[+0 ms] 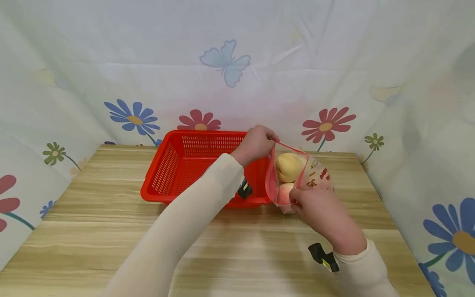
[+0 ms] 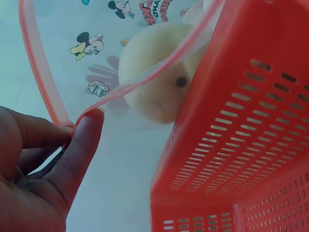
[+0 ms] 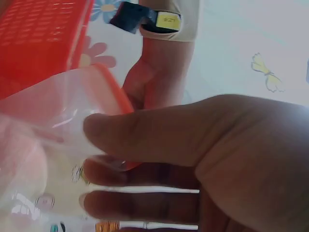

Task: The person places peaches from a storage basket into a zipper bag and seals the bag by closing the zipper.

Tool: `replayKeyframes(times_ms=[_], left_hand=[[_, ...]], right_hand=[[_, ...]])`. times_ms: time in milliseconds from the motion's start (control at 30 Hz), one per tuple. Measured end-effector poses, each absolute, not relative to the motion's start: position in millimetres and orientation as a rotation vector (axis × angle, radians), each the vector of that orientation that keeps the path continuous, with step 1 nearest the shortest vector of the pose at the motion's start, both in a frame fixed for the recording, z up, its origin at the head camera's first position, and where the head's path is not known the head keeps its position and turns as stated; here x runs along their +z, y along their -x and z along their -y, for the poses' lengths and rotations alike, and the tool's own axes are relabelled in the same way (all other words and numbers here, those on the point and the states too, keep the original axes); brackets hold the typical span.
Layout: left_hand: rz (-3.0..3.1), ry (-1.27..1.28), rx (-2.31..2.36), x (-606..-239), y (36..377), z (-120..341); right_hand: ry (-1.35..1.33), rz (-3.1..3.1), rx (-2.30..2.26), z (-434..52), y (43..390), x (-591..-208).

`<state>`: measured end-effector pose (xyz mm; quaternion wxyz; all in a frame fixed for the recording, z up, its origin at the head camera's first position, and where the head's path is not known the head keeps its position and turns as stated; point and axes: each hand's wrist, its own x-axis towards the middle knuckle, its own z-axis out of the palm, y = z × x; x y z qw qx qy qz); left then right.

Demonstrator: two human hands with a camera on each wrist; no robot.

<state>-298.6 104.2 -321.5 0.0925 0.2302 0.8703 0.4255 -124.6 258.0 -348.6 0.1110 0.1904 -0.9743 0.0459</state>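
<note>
Head view: left hand [image 1: 256,144] pinches the red rim of a clear zip bag [image 1: 297,177]; right hand [image 1: 315,208] pinches its near edge. Bag sits just right of the red basket [image 1: 178,165] on the wooden table [image 1: 92,214], holding a yellow fruit [image 1: 287,167] above a pink fruit [image 1: 285,193].

Left wrist view: thumb and fingers [image 2: 82,145] pinching the bag rim [image 2: 36,63]; yellow fruit [image 2: 154,77] inside, basket wall [image 2: 241,135] just beside.

Right wrist view: right hand [image 3: 193,159], thumb over fingers, pinching the bag [image 3: 48,145].

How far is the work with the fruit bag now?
Done: two fruits sit inside the zip bag. In hand: the left hand pinches the red top edge, and the right hand holds the bag's side. Left: the mouth gapes open; the red basket holds nothing visible.
</note>
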Motion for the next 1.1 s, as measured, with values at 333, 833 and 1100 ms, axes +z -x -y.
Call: replayKeyframes(times_ms=[333, 833, 1100], left_hand=[[-2.655, -0.701, 1.226, -309.4, 299.1, -98.5], [-2.745, -0.818, 1.093, -287.8, 292.1, -97.8], [-2.512, -0.873, 1.116, -274.5, 273.8, -94.1]], right_hand=[[-0.585, 2.736, 0.146, -286.9, 107.9, -329.6], [-0.407, 2.741, 0.006, -359.1, 85.8, -280.1], [-0.344, 2.659, 0.083, -391.0, 88.7, -275.7]])
